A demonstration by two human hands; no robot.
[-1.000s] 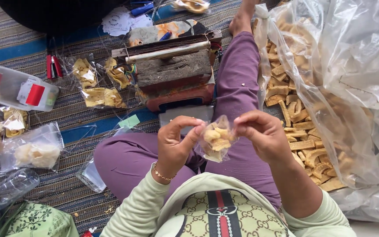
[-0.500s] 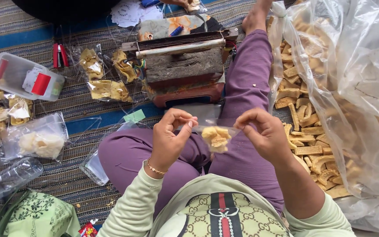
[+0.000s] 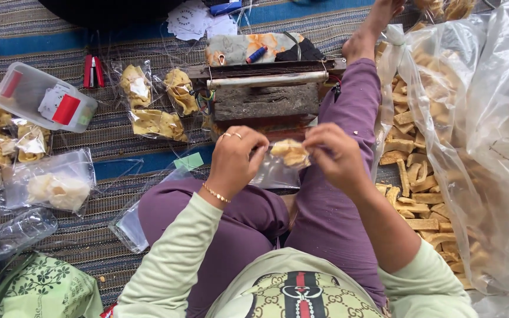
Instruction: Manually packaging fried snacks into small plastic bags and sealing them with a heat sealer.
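While pinched at its two top corners by left hand [image 3: 238, 158] and right hand [image 3: 335, 154], small clear plastic bag of yellow crackers [image 3: 285, 159], just before worn wooden heat sealer [image 3: 264, 97].

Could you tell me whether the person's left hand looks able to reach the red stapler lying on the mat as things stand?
Probably yes: the red stapler lies uncovered on the mat, up-left of the left hand. That hand, however, is pinching the small snack bag together with the right hand.

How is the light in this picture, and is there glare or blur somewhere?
Head view: soft, even light, no hard shadows; white glare on the large clear plastic sack at the right; the left hand, right hand and small snack bag look slightly soft; the striped mat is sharp.
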